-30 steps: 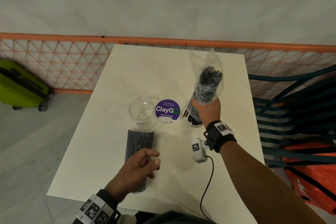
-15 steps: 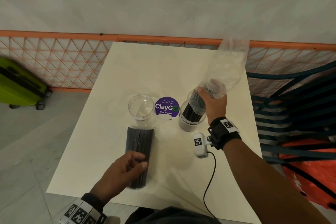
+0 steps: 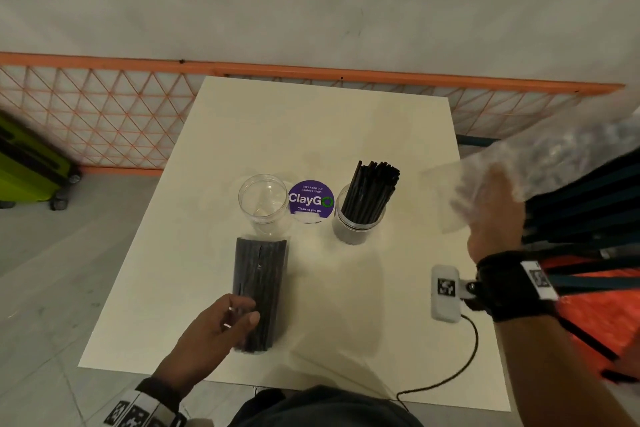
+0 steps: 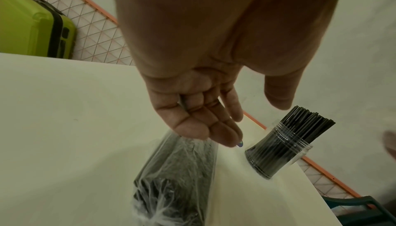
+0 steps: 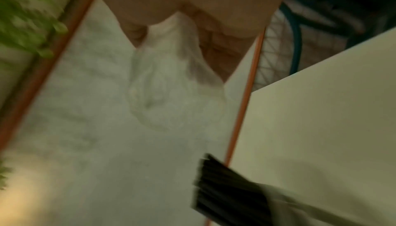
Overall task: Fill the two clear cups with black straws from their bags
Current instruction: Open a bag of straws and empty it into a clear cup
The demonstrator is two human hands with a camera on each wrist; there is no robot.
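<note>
Straws (image 3: pixel 369 189) stand in filled cup (image 3: pixel 353 230) right of sticker (image 3: pixel 311 200); right hand (image 3: pixel 491 215) clutches spent bag (image 5: pixel 175 90), left hand (image 3: pixel 214 329) touches full bag (image 3: pixel 261 274) slack-fingered, likely due next for empty cup (image 3: pixel 264 220)

Purple round sticker (image 3: pixel 310 200) on white table (image 3: pixel 311 128), "ClayGo", "Let's keep our pantries clean", "Clean as you go"

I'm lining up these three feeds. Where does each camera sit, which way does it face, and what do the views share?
Head: on the head, facing forward and down at the table; left hand, right hand and forearms show.
Left wrist: looks along the left hand, whose fingers touch the bag of straws.
Right wrist: looks along the right hand gripping the empty bag; blurred.
Shared: all three show the full cup.
</note>
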